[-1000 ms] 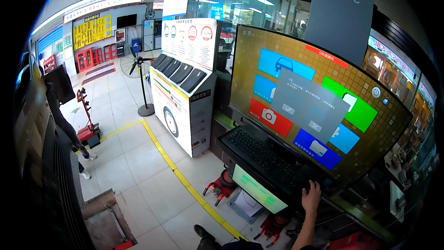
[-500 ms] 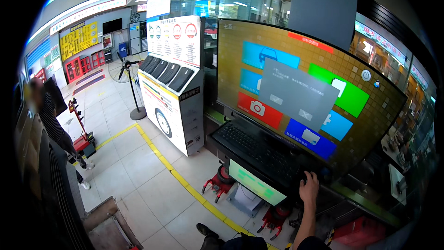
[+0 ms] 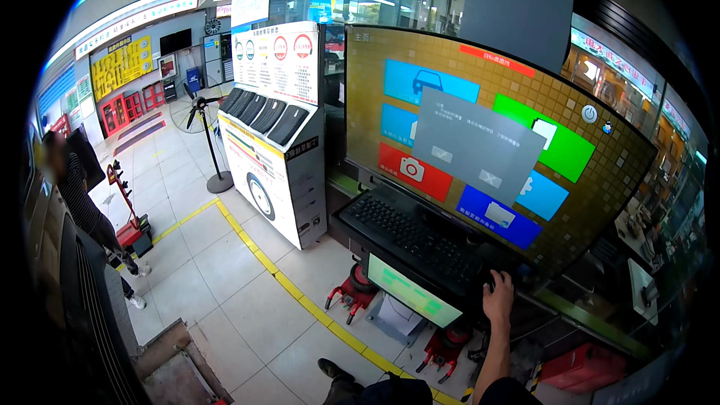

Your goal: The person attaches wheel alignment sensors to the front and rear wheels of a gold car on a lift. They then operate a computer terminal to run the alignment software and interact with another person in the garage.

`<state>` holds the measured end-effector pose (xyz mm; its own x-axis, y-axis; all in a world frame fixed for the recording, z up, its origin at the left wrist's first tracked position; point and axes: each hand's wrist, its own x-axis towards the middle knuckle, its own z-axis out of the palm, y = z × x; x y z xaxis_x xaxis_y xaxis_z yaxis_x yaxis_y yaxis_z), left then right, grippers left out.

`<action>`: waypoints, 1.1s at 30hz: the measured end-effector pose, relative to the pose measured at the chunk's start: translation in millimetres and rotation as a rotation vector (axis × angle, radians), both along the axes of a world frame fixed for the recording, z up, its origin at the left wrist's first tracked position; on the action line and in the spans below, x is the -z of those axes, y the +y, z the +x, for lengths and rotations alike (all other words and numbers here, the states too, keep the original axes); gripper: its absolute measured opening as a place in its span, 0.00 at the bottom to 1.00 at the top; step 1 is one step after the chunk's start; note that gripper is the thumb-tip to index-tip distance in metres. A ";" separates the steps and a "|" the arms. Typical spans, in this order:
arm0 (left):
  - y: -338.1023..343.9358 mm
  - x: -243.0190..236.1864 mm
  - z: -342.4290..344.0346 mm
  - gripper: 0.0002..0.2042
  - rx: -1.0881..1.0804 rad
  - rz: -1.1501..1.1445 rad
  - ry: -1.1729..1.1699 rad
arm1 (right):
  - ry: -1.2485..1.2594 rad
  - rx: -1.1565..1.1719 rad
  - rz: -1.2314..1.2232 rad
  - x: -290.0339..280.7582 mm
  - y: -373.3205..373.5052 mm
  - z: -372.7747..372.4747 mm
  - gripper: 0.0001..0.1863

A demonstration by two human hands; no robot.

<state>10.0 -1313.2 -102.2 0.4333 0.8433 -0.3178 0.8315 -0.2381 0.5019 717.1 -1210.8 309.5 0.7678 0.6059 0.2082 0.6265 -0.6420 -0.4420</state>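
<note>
My right hand (image 3: 498, 297) rests on a dark computer mouse (image 3: 489, 280), its fingers curled over it; the hand covers most of the mouse. Just left of it lies a black keyboard (image 3: 405, 231) on a dark shelf. Above them stands a large monitor (image 3: 365, 127) with coloured tiles on a gold background. A grey dialog box (image 3: 472, 142) with two small buttons covers the middle of its screen. Below the keyboard, a smaller screen (image 3: 415, 290) glows pale green. My left hand is out of view.
A display stand (image 3: 275, 172) with tyre tread samples stands left of the monitor, beside a black fan (image 3: 217, 180). A person (image 3: 82, 195) stands at far left near a red wheeled device (image 3: 133, 232). Red wheel clamps (image 3: 444, 352) sit under the shelf. A yellow line (image 3: 300, 296) crosses the tiled floor.
The view has shifted slightly, so the scene sits a little further left and up. My right hand stays on the mouse, and the dialog box remains on the monitor.
</note>
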 end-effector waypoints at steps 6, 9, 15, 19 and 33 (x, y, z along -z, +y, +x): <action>-1.7 4.0 -7.6 0.27 0.073 0.058 0.014 | -0.031 0.000 0.004 2.8 -1.8 2.0 0.23; -4.9 4.0 -10.9 0.26 0.112 0.083 0.019 | -0.040 -0.006 0.009 4.4 -1.1 3.4 0.22; -8.3 3.2 -17.1 0.25 0.170 0.124 0.011 | -0.056 -0.010 0.036 6.6 -1.8 3.6 0.22; -6.2 3.9 -15.0 0.25 0.174 0.100 0.008 | -0.049 -0.002 0.018 3.3 -1.2 2.4 0.22; 1.8 7.5 -7.1 0.27 0.105 0.095 0.061 | -0.027 0.001 -0.004 0.2 -0.1 1.4 0.23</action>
